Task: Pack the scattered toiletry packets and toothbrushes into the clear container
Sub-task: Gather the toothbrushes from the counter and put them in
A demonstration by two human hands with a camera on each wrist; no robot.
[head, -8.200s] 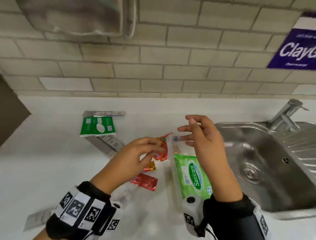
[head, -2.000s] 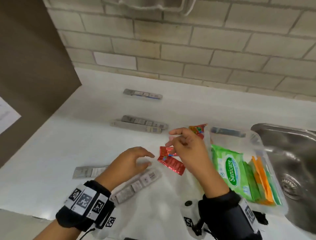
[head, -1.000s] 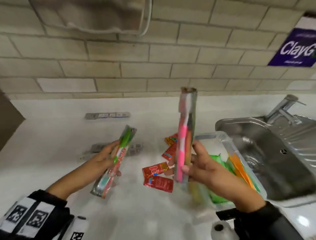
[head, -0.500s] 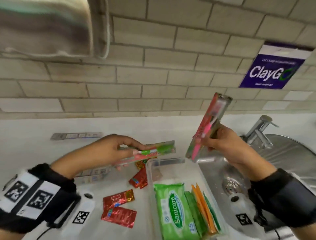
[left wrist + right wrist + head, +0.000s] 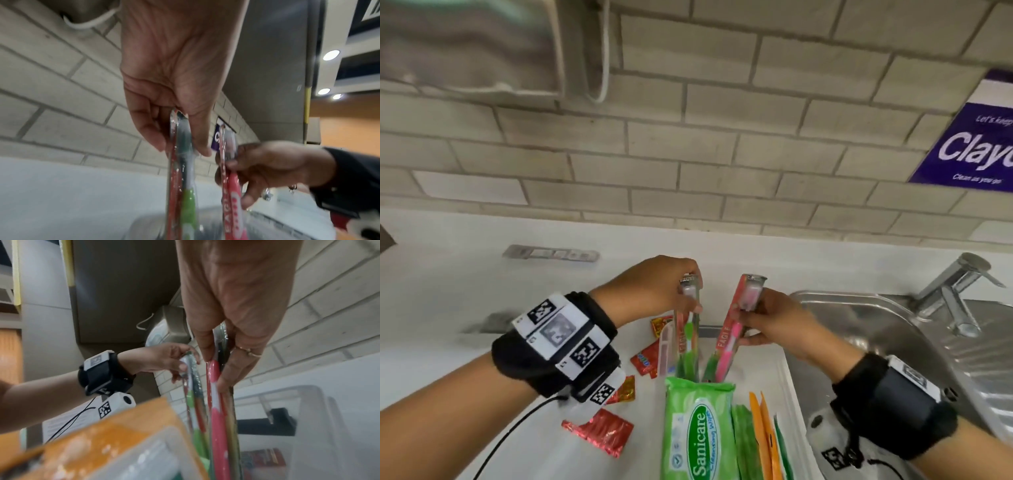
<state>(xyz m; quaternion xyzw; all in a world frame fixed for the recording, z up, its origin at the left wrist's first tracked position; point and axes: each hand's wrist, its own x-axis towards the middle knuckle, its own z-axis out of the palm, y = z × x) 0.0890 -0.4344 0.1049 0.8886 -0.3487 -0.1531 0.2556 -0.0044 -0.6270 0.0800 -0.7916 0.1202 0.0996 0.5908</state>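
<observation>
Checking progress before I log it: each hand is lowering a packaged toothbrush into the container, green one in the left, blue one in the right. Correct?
Not quite. The right hand holds a pink toothbrush, not blue; the head view shows it. The left hand does hold the green toothbrush, both going upright into the container.

"sanicare" on the green wipes pack (image 5: pixel 700 433), "clay…" and "clean as you go" on the purple wall sign (image 5: pixel 974 150).

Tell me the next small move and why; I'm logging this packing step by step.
Probably lower and release both: the left hand pinches the green toothbrush, the right hand the pink toothbrush, both upright with lower ends already inside the clear container.
</observation>
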